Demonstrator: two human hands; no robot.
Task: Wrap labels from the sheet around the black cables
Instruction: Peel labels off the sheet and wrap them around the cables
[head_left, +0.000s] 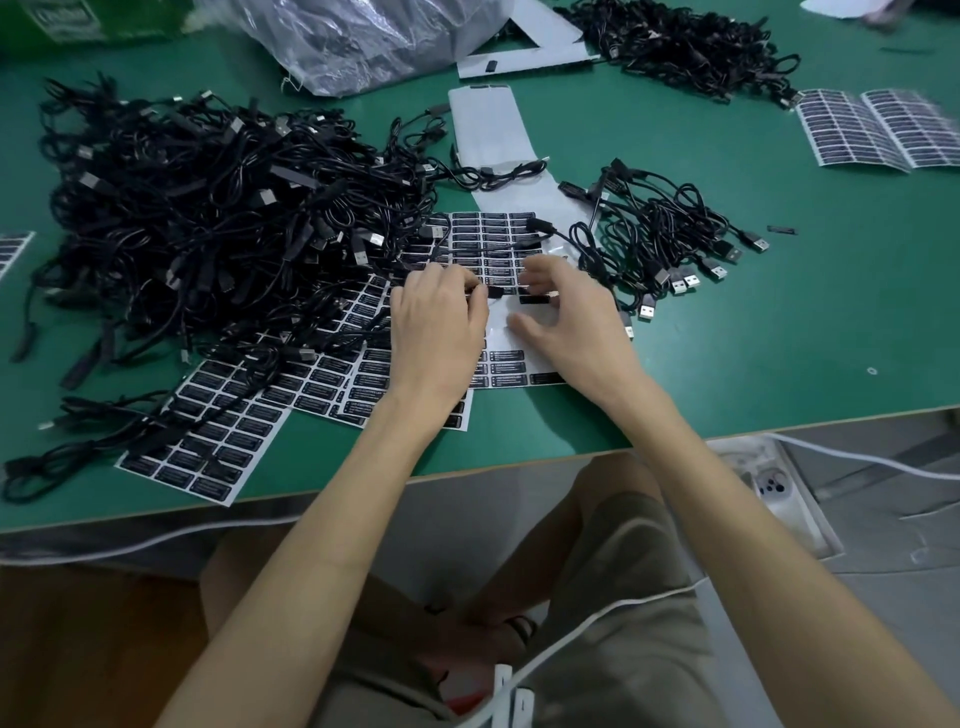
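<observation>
Over the label sheet (488, 244) on a green table (727, 338), the left hand (439, 322) pinches what looks like a black cable (493, 292). The right hand (566, 312) curls at a loose label (535, 300); its grip is unclear. Labels are likely flimsy and sticky, so lift one by a corner.

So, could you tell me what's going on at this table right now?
A person at the green table works over a label sheet. Their left hand pinches a small black piece, while the right hand, spread open, reaches toward a single label beside it. A big pile of black cables lies left, a smaller bunch right.
</observation>
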